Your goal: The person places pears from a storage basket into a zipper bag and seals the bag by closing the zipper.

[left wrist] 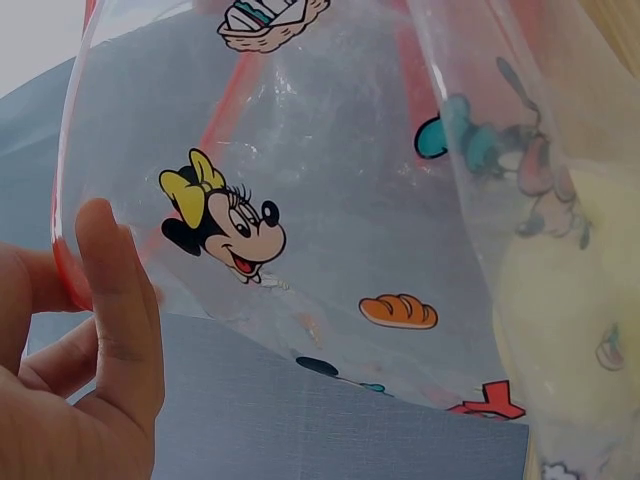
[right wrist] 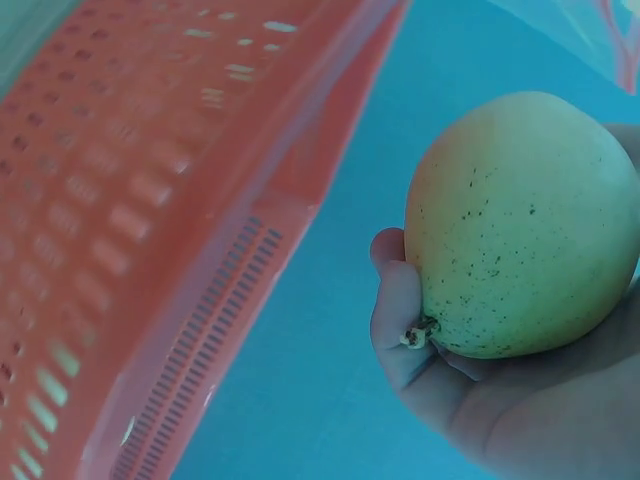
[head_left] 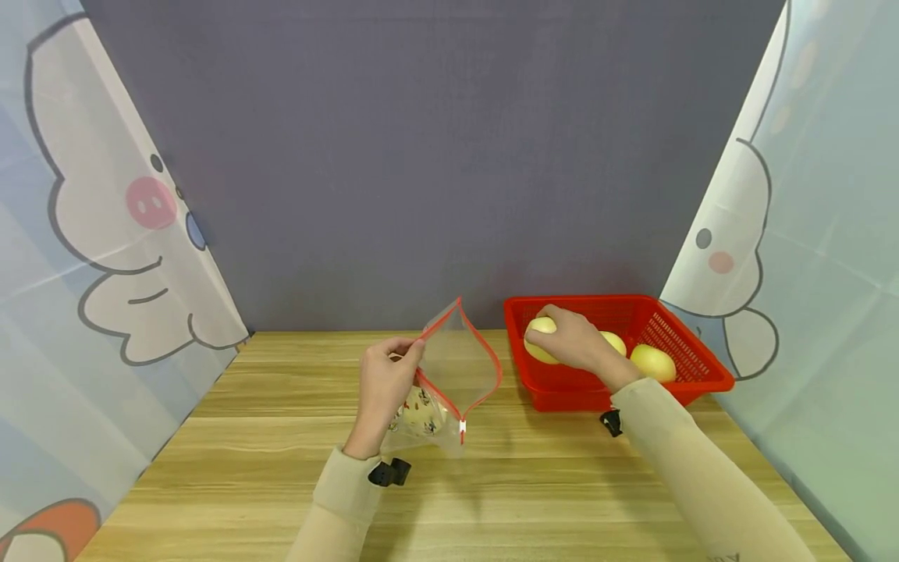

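Note:
My left hand pinches the red zip edge of a clear plastic zip bag, whose mouth gapes wide. Cartoon prints, among them a mouse face and a bread loaf, cover the bag in the left wrist view. A pale yellow mango shows through the film in the bag's lower part. Over the left side of a red plastic basket, my right hand grips another yellow mango. Dark specks and a short stem show on its skin in the right wrist view.
More yellow mangoes lie in the basket at the right, behind the right forearm. The wooden table ends at a grey backdrop. Curtains with cartoon prints hang on both sides.

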Demonstrator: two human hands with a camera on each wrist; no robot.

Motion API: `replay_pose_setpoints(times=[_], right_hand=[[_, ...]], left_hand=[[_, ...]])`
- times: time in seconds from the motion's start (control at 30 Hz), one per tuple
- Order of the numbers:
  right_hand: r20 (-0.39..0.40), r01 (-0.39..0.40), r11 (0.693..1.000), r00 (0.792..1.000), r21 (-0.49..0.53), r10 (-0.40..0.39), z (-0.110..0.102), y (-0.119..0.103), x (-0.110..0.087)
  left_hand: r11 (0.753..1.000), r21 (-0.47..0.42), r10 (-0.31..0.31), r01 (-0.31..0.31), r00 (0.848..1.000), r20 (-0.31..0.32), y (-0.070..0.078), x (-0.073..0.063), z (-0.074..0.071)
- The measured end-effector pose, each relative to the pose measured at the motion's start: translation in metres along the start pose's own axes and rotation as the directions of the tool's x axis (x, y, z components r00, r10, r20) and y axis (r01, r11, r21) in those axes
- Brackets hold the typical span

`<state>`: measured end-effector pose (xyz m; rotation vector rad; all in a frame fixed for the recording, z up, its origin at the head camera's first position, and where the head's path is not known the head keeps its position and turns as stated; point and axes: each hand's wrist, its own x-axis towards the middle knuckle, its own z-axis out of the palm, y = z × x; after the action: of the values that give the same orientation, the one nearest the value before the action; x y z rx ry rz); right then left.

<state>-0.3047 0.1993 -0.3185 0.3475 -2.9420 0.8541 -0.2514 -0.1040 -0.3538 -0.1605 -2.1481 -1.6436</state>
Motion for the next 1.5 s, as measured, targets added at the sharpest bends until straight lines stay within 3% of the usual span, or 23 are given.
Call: replay_pose_setpoints(times=[0.8, 1.23, 1.5], right_hand=[[-0.096, 0.112, 0.979, 0.991, 0.172, -0.096, 0.004, -0.026, -0.023], [-0.149, 0.19, 0.943, 0.977, 0.274, -0.153, 0.01, -0.045, -0.031], [-0.129, 0.229, 0.915, 0.972, 0.332, -0.196, 0.018, -0.057, -0.032]], left_hand=[[1.0, -0.022, -0.02, 0.021, 1.0, 0.023, 0.003, -0.001, 0.001], [1.0, -0.012, -0.021, 0.021, 0.999, 0.027, 0.003, -0.001, 0.001], [1.0, -0.014, -0.012, 0.013, 1.0, 0.028, 0.003, -0.002, 0.001]])
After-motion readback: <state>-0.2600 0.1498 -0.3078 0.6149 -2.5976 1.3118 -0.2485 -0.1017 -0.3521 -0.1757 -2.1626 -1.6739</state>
